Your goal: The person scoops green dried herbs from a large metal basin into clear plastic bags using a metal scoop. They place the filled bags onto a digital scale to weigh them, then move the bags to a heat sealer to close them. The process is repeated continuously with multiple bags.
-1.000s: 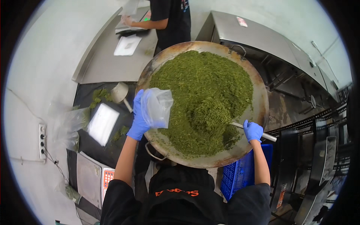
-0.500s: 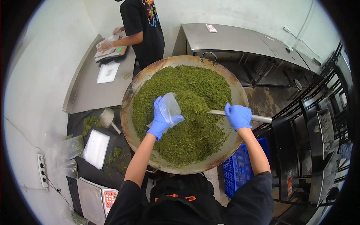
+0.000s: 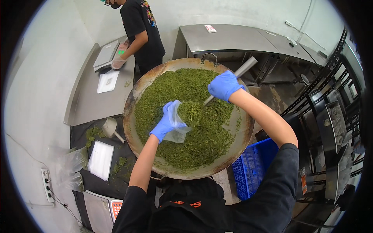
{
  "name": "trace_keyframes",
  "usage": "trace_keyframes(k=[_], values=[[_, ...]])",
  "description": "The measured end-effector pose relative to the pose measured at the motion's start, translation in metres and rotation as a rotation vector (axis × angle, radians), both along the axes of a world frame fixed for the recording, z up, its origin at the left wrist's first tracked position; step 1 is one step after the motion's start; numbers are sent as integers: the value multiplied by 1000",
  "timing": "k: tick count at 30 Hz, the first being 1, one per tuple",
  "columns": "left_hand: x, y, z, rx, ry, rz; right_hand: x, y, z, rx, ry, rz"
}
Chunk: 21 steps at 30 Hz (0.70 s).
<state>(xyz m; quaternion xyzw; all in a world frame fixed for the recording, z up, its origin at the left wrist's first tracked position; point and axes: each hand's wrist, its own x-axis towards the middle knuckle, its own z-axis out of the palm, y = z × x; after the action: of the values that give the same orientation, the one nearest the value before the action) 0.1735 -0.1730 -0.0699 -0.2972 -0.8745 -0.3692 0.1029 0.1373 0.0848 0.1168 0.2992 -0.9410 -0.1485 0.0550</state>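
Note:
A wide round pan (image 3: 130, 134) with a browned rim holds a heap of shredded green leafy food (image 3: 167, 83). My left hand (image 3: 168, 121), in a blue glove, grips a clear plastic bag (image 3: 179, 134) over the heap, its mouth turned to the right. My right hand (image 3: 225, 86), also gloved in blue, is closed around the metal handle (image 3: 245, 66) of a scoop. The handle slants up to the far right. Green food covers the scoop's head, which lies at the bag's mouth; how far inside it reaches I cannot tell.
At the far left a co-worker (image 3: 140, 39) stands by a scale (image 3: 105, 54) on a steel table (image 3: 91, 91). Nearer lie a ladle (image 3: 110, 126), a white stack of bags (image 3: 101, 160) and another scale (image 3: 99, 211). A blue crate (image 3: 252, 167) and racks (image 3: 330, 128) stand right.
My right hand has moved up and left, tilting the scoop handle steeply and bringing its load to the bag. The co-worker's hand has drawn back toward the scale's near edge.

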Motion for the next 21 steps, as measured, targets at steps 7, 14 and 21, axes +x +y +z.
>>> trace_keyframes(k=[7, 14, 21], values=[[-5, 28, 4, 206, -49, -133, 0, -12, 18, 171, 249, 91], [-13, 38, -5, 145, 127, -34, 26, 0, 96, 253, 471, 35], [-9, 2, 11, 269, 79, -32, 11, 39, 94, 165, 336, -200]])
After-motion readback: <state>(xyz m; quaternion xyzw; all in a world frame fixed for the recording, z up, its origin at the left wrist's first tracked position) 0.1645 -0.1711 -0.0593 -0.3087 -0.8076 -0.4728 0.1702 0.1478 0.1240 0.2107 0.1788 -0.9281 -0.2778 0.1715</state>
